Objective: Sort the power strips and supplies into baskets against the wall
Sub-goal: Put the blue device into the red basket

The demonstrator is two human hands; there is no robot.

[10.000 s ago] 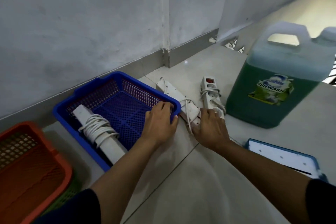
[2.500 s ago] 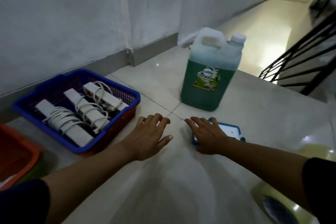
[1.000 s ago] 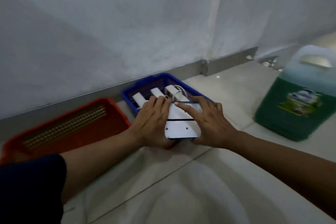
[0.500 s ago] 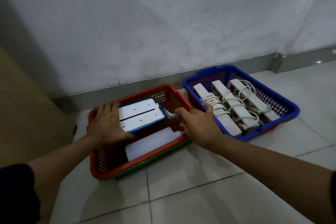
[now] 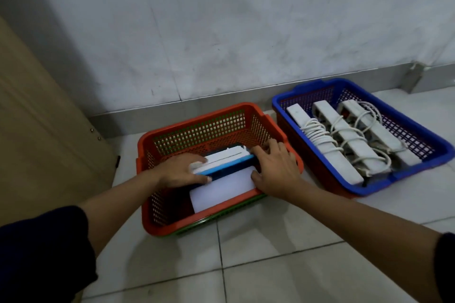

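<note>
An orange mesh basket (image 5: pixel 204 130) sits on the tiled floor against the wall, nested in a green one. Inside it my left hand (image 5: pixel 181 171) and my right hand (image 5: pixel 275 170) both grip a flat white box with a blue edge (image 5: pixel 226 161), tilted on its long side. A second white flat pack (image 5: pixel 221 189) lies on the basket's bottom just in front of it. To the right, a blue mesh basket (image 5: pixel 418 128) holds three white power strips (image 5: pixel 349 140) with their cords wound around them.
A grey wall with a metal skirting runs behind both baskets. A tan wooden door or panel (image 5: pixel 44 135) stands at the left, close to the orange basket. Pale floor tiles fill the foreground.
The blue-edged white box has dropped deeper into the orange basket and tipped onto its edge. My right hand has moved from the basket's right rim onto the box's right end.
</note>
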